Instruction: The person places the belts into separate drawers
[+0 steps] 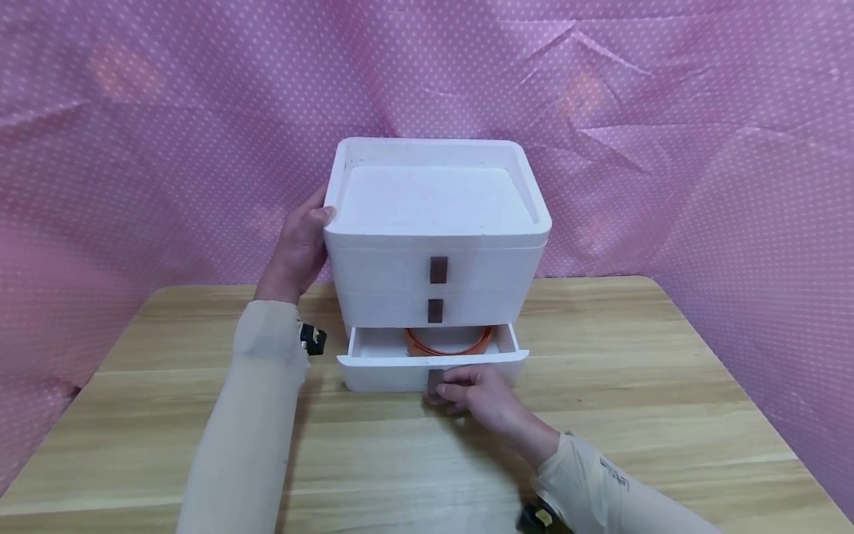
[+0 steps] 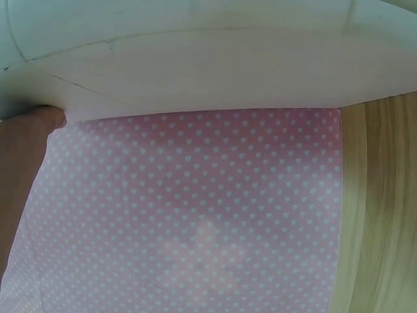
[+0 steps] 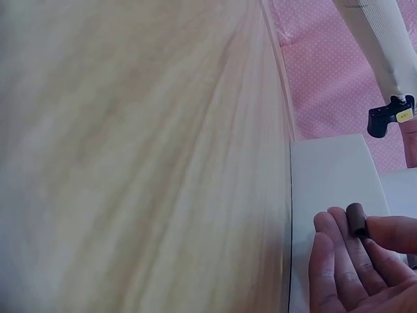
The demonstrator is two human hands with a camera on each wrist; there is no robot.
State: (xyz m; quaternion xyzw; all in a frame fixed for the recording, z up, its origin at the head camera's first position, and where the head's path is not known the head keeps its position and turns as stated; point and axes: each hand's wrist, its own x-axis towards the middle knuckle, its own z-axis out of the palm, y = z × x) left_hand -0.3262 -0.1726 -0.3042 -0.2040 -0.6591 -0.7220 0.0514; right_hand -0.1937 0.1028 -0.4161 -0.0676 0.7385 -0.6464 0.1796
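Observation:
A white drawer unit with three drawers stands on the table. Its bottom drawer is pulled partway out, and a coil of orange cable lies inside. My right hand pinches that drawer's brown handle between thumb and finger; the other fingers extend beneath it. At the unit's upper left side, my left hand rests with its thumb near the front corner and its fingers along the side wall. In the left wrist view, only part of this hand shows against the white wall.
The wooden table extends on both sides of the unit. A pink dotted cloth hangs behind and at the sides. Two upper drawers with brown handles are closed. The unit's top is a shallow tray with a raised rim.

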